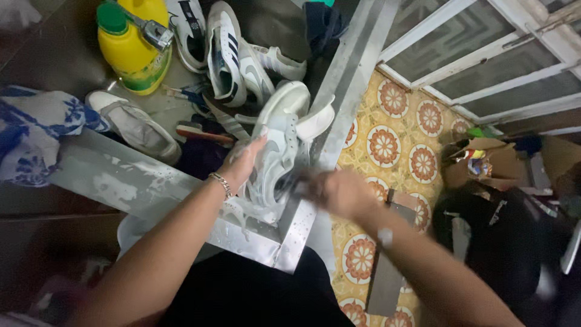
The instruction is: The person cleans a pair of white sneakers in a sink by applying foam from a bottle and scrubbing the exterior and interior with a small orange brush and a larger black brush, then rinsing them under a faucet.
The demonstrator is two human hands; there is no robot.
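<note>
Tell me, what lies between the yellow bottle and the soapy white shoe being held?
In the head view, between the yellow bottle and the soapy white shoe in the left hand lie other white sneakers with dark stripes.

a home washing spot on the floor: a steel-rimmed wash basin [339,91] full of sneakers [227,51], a yellow detergent jug [130,51], patterned floral floor tiles [387,142], a white window grille [484,54] beside it.
</note>
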